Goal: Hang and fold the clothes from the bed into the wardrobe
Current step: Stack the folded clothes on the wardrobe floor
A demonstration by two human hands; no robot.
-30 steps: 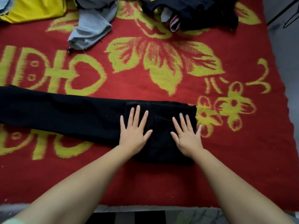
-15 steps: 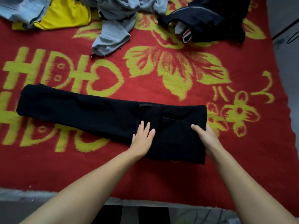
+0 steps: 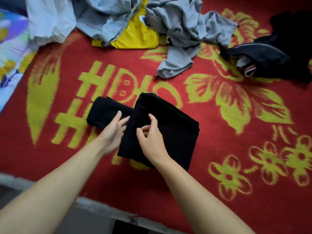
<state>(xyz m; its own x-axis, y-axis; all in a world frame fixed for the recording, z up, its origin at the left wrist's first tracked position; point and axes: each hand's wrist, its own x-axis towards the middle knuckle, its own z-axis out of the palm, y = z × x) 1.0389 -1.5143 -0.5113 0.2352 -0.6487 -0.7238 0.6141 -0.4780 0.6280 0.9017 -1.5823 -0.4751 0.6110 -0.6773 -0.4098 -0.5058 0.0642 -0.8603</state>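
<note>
Red bedspread [image 3: 236, 166], both hands [image 3: 152, 142] folding black trousers [image 3: 175, 132]

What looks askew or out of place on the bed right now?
The black trousers are folded unevenly: the upper layer lies at an angle, so the lower layer sticks out on the left, where the left hand is. The right hand rests on top. Behind them, grey clothes and a yellow garment lie crumpled, unfolded.

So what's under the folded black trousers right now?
The red and yellow blanket shows all around the black trousers. The left hand's fingertips slip beneath the folded flap; anything else underneath is covered.
</note>
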